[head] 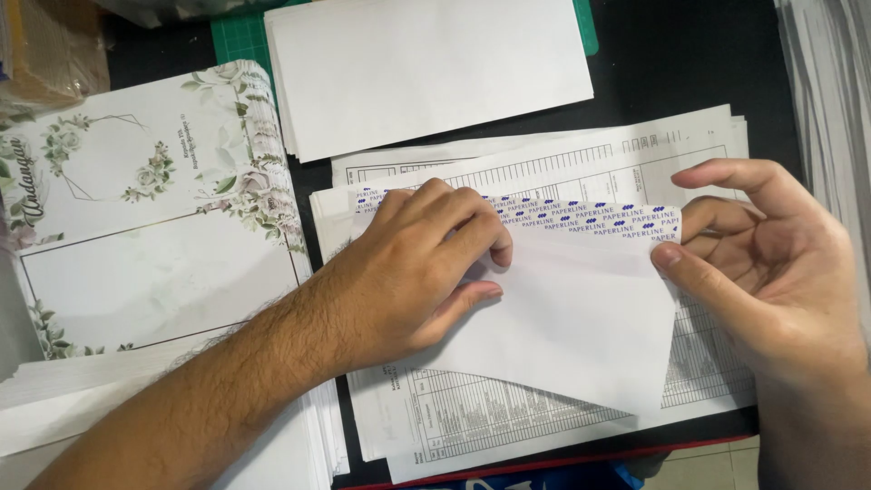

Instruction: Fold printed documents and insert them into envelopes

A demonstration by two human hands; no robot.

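The left hand (413,272) covers the near-left part of the white envelope (581,318), hiding whatever its fingertips press. The printed forms (562,159) run under the envelope, their table rows too small to tell. At nine o'clock the floral cards (136,236) leave the frame (top card only). At three o'clock a paper stack (830,82) is cut off.

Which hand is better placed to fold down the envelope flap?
Probably the right hand: its thumb already touches the flap edge of the envelope, while the left hand presses flat on the envelope body.
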